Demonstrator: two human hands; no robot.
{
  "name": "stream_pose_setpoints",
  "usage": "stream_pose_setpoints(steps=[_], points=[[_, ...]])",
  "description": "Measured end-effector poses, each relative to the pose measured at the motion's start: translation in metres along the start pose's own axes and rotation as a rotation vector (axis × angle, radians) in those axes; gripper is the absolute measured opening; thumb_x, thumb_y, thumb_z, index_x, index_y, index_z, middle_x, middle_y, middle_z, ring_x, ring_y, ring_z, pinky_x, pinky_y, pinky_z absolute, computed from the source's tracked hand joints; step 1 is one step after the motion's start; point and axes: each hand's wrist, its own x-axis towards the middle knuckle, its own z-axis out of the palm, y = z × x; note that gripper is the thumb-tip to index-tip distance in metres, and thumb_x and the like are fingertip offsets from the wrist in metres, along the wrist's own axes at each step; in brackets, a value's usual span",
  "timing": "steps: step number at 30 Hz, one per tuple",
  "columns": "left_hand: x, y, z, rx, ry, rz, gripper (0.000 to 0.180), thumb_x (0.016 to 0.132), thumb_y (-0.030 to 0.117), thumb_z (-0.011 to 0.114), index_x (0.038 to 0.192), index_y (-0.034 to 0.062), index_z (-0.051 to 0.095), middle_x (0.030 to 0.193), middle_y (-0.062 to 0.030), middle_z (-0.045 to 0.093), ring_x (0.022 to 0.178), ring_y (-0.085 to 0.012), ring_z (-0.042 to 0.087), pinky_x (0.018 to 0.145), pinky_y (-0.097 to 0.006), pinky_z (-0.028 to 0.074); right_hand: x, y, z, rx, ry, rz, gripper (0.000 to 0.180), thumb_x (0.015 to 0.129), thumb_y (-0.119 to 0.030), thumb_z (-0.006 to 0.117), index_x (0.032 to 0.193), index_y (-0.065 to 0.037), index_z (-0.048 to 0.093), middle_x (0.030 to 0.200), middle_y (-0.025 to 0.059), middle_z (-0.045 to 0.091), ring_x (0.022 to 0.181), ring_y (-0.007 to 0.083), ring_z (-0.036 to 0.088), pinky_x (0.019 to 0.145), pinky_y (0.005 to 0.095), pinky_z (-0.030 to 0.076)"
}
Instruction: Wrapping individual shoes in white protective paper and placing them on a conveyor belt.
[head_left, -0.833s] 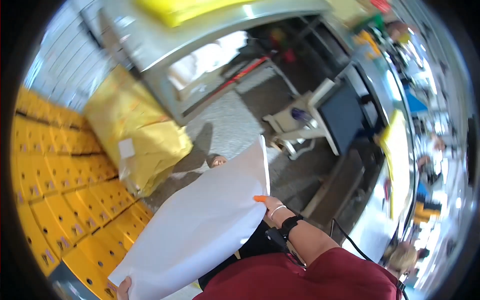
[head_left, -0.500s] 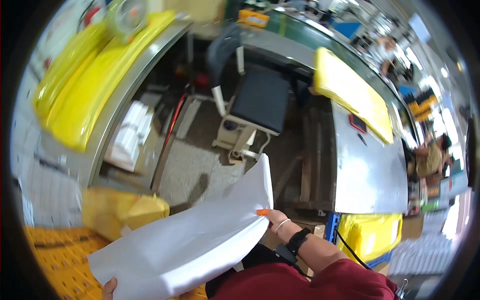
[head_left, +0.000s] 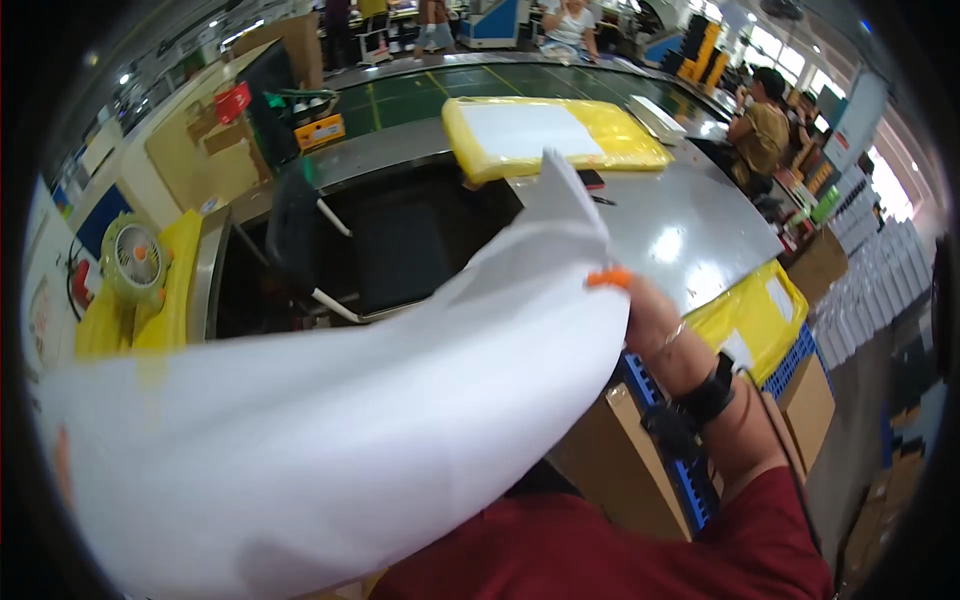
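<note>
A large white paper sheet (head_left: 340,430) spans the front of the view, bowed and raised, its far right corner sticking up. Pinched at its right edge, it is gripped by my right hand (head_left: 652,318), which has an orange cover on a fingertip. At the far left edge of the sheet only blurred fingers of my left hand (head_left: 63,465) show, closed on the paper; the rest of that hand is hidden. The right hand is above the near edge of a metal table (head_left: 690,225), close to a yellow-wrapped package (head_left: 750,320).
Another yellow-wrapped pack (head_left: 560,135) lies on the metal table beside a dark phone (head_left: 590,180). A dark chair (head_left: 395,250) stands beyond the sheet. Left is a fan (head_left: 135,258) on yellow wrapping. Cardboard boxes (head_left: 620,460) and a blue crate (head_left: 795,355) are near my right arm. Other people sit farther off.
My view has swung up and toward the table. Both hands have lifted the white paper sheet higher, still holding it, and it now covers much of the floor and chair area.
</note>
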Motion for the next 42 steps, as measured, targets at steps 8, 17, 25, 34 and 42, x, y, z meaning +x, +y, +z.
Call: stream_pose_setpoints(steps=[8, 17, 25, 34, 42], points=[[0.085, 0.050, 0.120, -0.028, -0.269, 0.153, 0.046, 0.085, 0.032, 0.058, 0.115, -0.0020, 0.055, 0.106, -0.0139, 0.059, 0.098, -0.0255, 0.057, 0.084, -0.035, 0.045, 0.070, -0.129, -0.050, 0.061, -0.005, -0.415, 0.017, 0.091, -0.008, 0.048, 0.101, 0.003, 0.056, 0.089, 0.0106, 0.062, 0.074, 0.0173, 0.062, 0.066, 0.0320, 0.054], [0.215, 0.122, 0.276, -0.114, -0.532, 0.323, 0.044, 0.086, 0.032, 0.057, 0.114, -0.0011, 0.056, 0.103, -0.0118, 0.060, 0.095, -0.0234, 0.057, 0.081, -0.033, 0.046, 0.181, -0.252, -0.103, 0.273, 0.096, -0.515, 0.021, 0.089, -0.004, 0.044, 0.106, 0.004, 0.054, 0.095, 0.0137, 0.061, 0.082, 0.0209, 0.065, 0.074, 0.0373, 0.057], [0.338, 0.174, 0.404, -0.147, -0.824, 0.463, 0.042, 0.086, 0.033, 0.057, 0.113, -0.0004, 0.056, 0.101, -0.0099, 0.060, 0.093, -0.0215, 0.058, 0.078, -0.032, 0.047, 0.266, -0.319, -0.138, 0.496, 0.186, -0.640, 0.017, 0.085, 0.000, 0.048, 0.099, 0.003, 0.059, 0.090, 0.0121, 0.064, 0.077, 0.0216, 0.067, 0.069, 0.0358, 0.058], [0.446, 0.205, 0.531, -0.168, -1.087, 0.537, 0.041, 0.087, 0.033, 0.056, 0.112, 0.0005, 0.056, 0.097, -0.0078, 0.061, 0.090, -0.0194, 0.058, 0.075, -0.031, 0.048, 0.417, -0.347, -0.207, 0.614, 0.135, -0.793, 0.018, 0.081, -0.008, 0.059, 0.095, 0.003, 0.060, 0.088, 0.0145, 0.064, 0.077, 0.0248, 0.064, 0.074, 0.0381, 0.055], [0.583, 0.089, 0.566, 0.139, -0.955, 0.416, 0.035, 0.081, 0.024, 0.061, 0.105, -0.0012, 0.060, 0.095, -0.0066, 0.062, 0.084, -0.0164, 0.060, 0.077, -0.030, 0.049, 0.561, -0.179, -0.185, 0.936, 0.296, -0.481, 0.036, 0.079, -0.009, 0.062, 0.113, 0.003, 0.056, 0.107, 0.0131, 0.062, 0.099, 0.0263, 0.058, 0.090, 0.0379, 0.047]])
